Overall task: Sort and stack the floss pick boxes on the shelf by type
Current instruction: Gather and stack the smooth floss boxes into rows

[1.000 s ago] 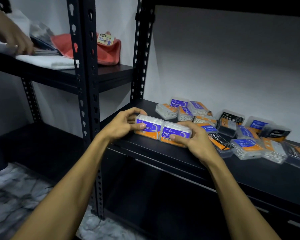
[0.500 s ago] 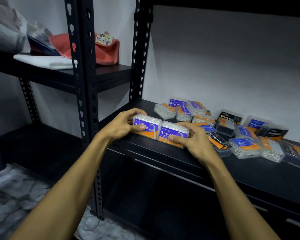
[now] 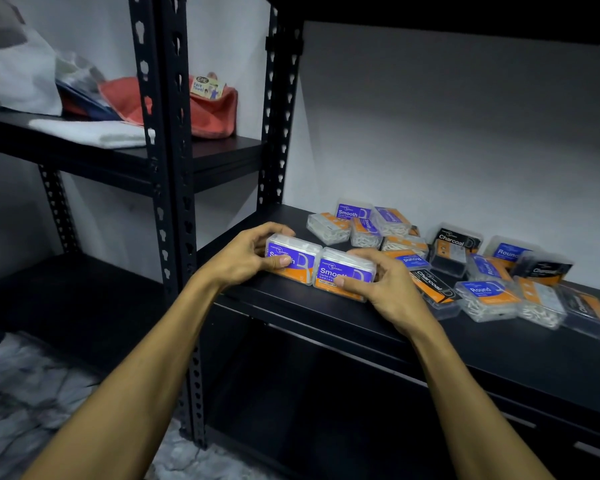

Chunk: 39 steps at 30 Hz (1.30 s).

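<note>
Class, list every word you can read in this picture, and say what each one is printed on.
"Smooth": box in the left hand
"Smooth": box in the right hand
"Smooth": rear box
"Charcoal": black box
"Charcoal": black-and-orange box
"Round": front blue box
"Face Towel": card on the red towel
Smaller print: too blurred.

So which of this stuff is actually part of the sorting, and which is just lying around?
Part of the job:
left Smooth box, in the left hand
right Smooth box, in the right hand
loose boxes
shelf

Just lying about:
red towel
white towel
</note>
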Tool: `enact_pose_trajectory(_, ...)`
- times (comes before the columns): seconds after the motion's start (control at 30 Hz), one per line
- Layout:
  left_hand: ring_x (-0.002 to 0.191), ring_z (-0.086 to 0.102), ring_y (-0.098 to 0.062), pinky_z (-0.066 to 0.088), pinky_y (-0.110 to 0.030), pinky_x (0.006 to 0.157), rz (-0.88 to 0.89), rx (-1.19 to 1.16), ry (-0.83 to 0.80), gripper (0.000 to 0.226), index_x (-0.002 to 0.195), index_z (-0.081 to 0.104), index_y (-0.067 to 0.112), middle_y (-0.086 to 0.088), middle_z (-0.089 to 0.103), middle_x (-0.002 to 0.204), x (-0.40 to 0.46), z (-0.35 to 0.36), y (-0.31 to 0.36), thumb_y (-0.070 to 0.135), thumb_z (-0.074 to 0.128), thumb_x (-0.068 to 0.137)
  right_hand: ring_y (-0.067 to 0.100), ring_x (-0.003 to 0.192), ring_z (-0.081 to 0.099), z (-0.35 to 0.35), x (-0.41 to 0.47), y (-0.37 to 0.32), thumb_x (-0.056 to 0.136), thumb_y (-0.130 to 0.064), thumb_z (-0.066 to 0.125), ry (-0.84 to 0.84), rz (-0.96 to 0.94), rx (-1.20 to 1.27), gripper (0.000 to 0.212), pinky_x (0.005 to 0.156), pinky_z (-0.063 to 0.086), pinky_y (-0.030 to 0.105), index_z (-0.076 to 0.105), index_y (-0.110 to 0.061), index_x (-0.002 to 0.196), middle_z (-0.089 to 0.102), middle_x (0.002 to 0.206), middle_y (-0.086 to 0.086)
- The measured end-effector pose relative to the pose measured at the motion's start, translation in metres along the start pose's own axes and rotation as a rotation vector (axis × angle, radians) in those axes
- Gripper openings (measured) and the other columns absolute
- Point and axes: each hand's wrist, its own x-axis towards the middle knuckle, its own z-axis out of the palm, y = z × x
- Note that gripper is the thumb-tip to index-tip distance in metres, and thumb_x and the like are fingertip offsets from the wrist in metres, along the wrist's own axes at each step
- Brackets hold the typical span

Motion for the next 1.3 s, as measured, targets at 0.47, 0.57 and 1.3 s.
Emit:
enact_pose_trajectory(0.47,0.105,0.07,-0.016,0.058,-0.029,0.087,-0.011,0.086,-0.011,0.044,0.117,0.062,0.016,-0.004,0.073,0.109,-0.002,0.007,0.008,0.014,0.082,0.078,0.009,0.108,0.064,-0.008,-0.001,0.011,0.078,-0.028,0.083,-0.003,-0.058,-0.114,0.047,0.09,0.058,0.037,0.064,-0.024,0.121,0.067,0.117,-0.005)
enact_pose_trajectory(0.57,0.106,0.07,-0.017,0.058,-0.031,0.087,-0.006,0.111,-0.017,0.044,0.116,0.062,0.018,-0.002,0.073,0.11,-0.002,0.007,0.009,0.016,0.082,0.077,0.008,0.107,0.064,-0.009,-0.002,0.009,0.079,-0.026,0.082,-0.019,-0.056,-0.091,0.046,0.09,0.057,0.037,0.064,-0.023,0.121,0.067,0.116,-0.006)
enact_pose_trajectory(1.3,0.105,0.066,-0.024,0.05,-0.032,0.095,-0.056,0.886,-0.169,0.032,0.117,0.068,0.019,-0.005,0.071,0.118,0.179,0.075,0.073,0.032,0.071,0.088,0.034,0.123,0.055,-0.093,0.121,0.029,0.088,-0.057,0.061,0.264,0.242,-0.459,0.064,0.101,0.046,0.041,0.053,-0.016,0.137,0.059,0.136,0.013)
